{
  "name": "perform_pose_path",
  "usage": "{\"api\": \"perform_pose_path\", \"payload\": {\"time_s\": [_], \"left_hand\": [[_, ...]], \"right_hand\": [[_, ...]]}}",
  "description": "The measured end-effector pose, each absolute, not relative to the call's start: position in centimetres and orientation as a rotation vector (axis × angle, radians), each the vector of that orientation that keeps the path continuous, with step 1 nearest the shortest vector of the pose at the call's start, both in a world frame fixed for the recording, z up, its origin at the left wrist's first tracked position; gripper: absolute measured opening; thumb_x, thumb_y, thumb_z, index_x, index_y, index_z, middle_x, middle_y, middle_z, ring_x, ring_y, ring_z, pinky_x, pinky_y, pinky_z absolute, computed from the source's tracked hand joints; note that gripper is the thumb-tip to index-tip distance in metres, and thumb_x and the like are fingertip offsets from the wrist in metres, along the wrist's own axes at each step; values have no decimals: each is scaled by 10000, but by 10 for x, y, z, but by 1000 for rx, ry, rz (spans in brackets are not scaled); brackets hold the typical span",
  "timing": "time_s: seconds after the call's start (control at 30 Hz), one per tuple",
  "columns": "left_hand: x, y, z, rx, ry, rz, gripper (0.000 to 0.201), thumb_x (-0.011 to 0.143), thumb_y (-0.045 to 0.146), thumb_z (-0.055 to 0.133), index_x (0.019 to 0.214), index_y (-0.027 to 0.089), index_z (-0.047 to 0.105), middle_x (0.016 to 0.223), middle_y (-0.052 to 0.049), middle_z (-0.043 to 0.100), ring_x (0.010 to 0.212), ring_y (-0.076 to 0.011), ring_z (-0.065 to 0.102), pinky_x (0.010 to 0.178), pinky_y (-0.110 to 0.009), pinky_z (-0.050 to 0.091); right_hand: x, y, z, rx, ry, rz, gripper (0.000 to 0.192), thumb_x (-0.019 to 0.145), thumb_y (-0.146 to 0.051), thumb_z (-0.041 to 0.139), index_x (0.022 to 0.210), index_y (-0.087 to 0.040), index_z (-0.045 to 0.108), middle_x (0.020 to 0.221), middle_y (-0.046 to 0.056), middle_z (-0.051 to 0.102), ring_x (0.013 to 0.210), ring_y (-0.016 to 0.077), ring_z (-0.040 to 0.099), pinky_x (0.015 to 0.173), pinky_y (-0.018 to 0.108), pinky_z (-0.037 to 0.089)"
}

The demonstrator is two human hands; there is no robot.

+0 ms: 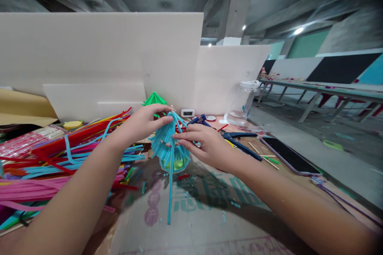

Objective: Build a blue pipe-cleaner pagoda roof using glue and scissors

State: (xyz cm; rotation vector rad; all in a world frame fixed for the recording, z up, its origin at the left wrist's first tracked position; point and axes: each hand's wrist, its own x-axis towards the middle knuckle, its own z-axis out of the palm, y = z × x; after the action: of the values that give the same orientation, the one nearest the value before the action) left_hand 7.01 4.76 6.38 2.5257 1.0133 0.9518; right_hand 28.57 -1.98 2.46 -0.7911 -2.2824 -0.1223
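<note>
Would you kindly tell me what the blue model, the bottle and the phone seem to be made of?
Blue model: matte, perhaps fuzzy fibre or foam, since its strips show little shine.
Bottle: smooth and clear, plastic or glass, as the board behind shows through.
Phone: dark, likely glass in front, given its smooth, even face.

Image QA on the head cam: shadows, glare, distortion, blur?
Head view: soft dark shadow on the cardboard below the right hand; head view: a lit ceiling lamp glares at upper right; head view: forearms look stretched toward the bottom corners; head view: far table looks soft.
</note>
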Motion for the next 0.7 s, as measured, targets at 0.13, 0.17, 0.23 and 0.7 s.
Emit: {"api": "perform_pose_path", "payload": {"time_s": [0.13,0.17,0.23,0.7], "left_hand": [[69,49,64,2502,990,949,419,854,512,563,1134,223,676,1186,-48,688,1082,-247,621,871,-337,498],[69,49,64,2488,994,944,424,851,518,565,1136,224,675,1186,-47,689,1083,-249,621,873,-340,498],[68,49,64,2466,1014,933,439,845,530,566,1145,229,672,1183,-47,690,1072,-253,626,882,-350,498],[73,40,67,2495,1135,932,522,862,552,513,1240,209,619,1303,-81,628,1169,-265,581,965,-373,462]], "right_hand": [[294,-25,43,-838,-2214,-12,258,966,-282,493,1018,-190,728,877,48,718,814,146,624,719,271,459],[298,-28,49,-852,-2195,3,254,962,-283,498,995,-185,730,849,44,716,780,140,623,694,264,454],[308,-34,63,-896,-2145,4,247,950,-290,512,967,-178,731,843,42,721,750,139,623,669,262,451],[357,-22,47,-1319,-2370,-82,265,915,-331,534,1078,-196,693,971,70,724,810,173,634,669,256,422]]}}
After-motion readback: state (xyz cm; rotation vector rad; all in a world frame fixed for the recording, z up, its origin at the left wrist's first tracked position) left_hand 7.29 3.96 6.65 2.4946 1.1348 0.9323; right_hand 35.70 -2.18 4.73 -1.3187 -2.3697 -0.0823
